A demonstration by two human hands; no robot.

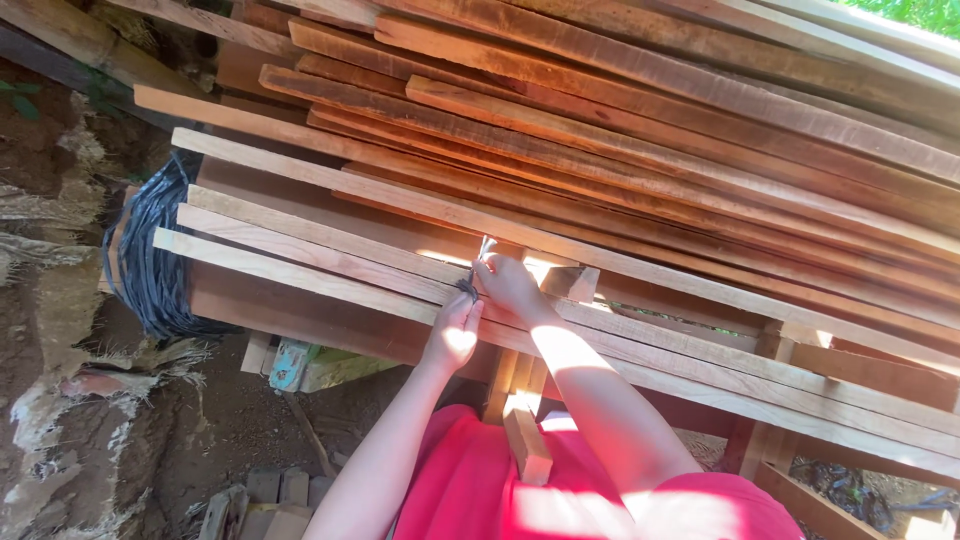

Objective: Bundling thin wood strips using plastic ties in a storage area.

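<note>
Fingers [478, 282] of both hands pinch closed on a dark strand [470, 285] against the planks [330, 262].

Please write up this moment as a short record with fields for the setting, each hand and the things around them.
setting: outdoor stack of long sawn wooden planks on a wooden frame
left hand: against the edge of the lowest plank, by a dark strand
right hand: pinching a thin dark strand at the plank edge
grip: whether the left hand holds the strand cannot be told
nearby: bundle of black cord at the left end of the planks; short wood block below the hands
clothing: red garment
</note>
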